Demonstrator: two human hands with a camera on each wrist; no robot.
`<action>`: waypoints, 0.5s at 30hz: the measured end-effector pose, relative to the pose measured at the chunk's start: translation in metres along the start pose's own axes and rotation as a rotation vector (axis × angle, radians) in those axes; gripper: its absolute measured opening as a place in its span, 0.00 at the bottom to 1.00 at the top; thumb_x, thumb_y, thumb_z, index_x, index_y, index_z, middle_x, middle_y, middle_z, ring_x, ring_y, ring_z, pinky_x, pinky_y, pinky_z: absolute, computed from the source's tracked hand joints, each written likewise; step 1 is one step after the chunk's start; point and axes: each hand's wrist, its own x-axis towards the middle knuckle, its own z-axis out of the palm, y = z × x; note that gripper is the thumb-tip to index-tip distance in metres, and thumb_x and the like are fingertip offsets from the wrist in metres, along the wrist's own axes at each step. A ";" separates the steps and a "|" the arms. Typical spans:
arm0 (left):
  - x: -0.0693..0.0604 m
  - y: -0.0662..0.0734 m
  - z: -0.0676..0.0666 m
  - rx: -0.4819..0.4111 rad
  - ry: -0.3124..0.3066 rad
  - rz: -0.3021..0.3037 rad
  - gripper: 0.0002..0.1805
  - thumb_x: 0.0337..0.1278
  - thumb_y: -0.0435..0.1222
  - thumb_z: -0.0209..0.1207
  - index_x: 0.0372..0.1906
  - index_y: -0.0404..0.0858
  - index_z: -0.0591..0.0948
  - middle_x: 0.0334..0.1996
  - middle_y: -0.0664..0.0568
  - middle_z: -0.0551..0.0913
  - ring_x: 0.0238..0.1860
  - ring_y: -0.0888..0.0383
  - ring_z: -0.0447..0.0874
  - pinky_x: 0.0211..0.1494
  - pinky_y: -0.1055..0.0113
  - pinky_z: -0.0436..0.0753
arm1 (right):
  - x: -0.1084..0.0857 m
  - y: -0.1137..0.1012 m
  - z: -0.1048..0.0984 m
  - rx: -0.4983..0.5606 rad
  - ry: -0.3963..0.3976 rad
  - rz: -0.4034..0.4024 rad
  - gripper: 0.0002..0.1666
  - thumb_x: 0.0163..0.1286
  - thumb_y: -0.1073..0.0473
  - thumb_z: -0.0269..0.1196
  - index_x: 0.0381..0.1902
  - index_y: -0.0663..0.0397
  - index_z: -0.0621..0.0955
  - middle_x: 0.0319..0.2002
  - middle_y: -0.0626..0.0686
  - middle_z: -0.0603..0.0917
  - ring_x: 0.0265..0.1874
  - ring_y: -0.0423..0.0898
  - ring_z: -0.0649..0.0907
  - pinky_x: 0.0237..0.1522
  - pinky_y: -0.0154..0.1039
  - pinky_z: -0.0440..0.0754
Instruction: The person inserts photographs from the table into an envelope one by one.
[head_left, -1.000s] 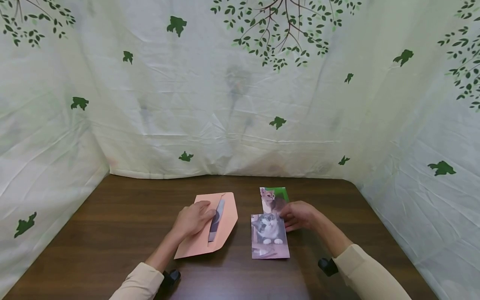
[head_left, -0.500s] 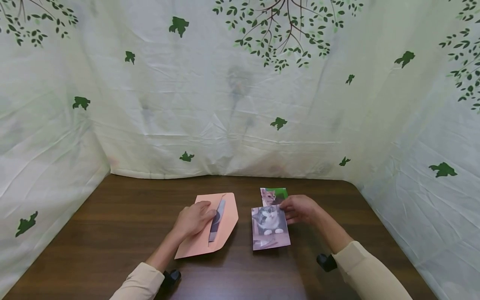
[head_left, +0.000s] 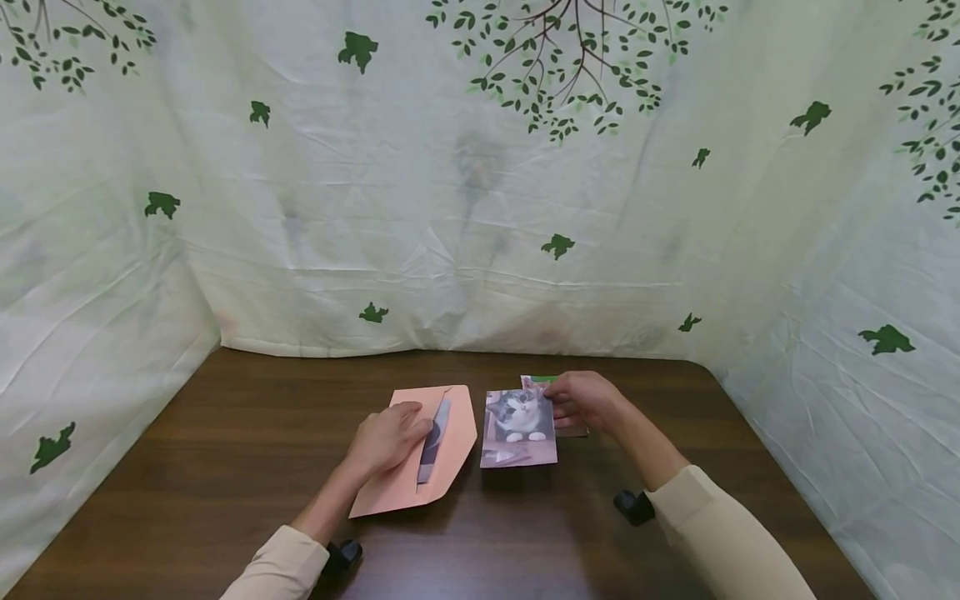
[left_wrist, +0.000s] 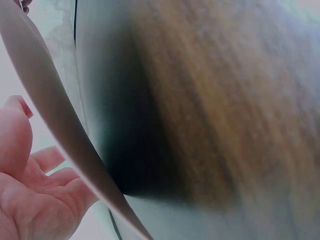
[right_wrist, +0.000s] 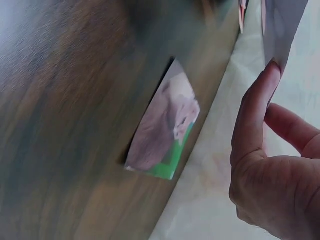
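My left hand (head_left: pixel 392 439) rests on a salmon-pink envelope (head_left: pixel 453 462) on the table, its thumb by the long opening. A greyish printed photo (head_left: pixel 433 446) shows inside that opening. My right hand (head_left: pixel 588 402) pinches a photo of a grey-and-white cat (head_left: pixel 517 429) by its right edge, thumb and finger on opposite faces in the right wrist view. The held photo is raised over the table, right of the envelope. Below and behind it lies a second photo, of a kitten on green (right_wrist: pixel 162 127), mostly covered in the head view.
A brown wooden table (head_left: pixel 247 450) extends around the envelope. White cloth (head_left: pixel 315 208) printed with leaves and branches hangs behind it and along both sides. Dark wrist devices (head_left: pixel 633 507) sit under both forearms.
The right hand has lifted the cat photo off the kitten photo and carried it back and left towards the envelope. The left hand and envelope have stayed in place.
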 end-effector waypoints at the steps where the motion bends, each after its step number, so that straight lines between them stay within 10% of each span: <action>1: 0.000 0.000 0.000 -0.001 -0.001 -0.003 0.28 0.70 0.48 0.53 0.67 0.35 0.77 0.63 0.38 0.81 0.63 0.33 0.78 0.65 0.41 0.74 | 0.000 -0.002 0.002 0.002 0.002 0.000 0.17 0.71 0.60 0.59 0.54 0.65 0.78 0.45 0.57 0.84 0.33 0.47 0.86 0.37 0.42 0.88; 15: 0.001 -0.002 0.003 -0.010 0.004 -0.022 0.29 0.70 0.49 0.54 0.67 0.36 0.77 0.64 0.38 0.80 0.64 0.35 0.77 0.66 0.41 0.74 | 0.005 -0.012 0.031 0.011 -0.060 -0.014 0.15 0.72 0.61 0.59 0.51 0.66 0.77 0.42 0.57 0.82 0.30 0.47 0.86 0.34 0.40 0.88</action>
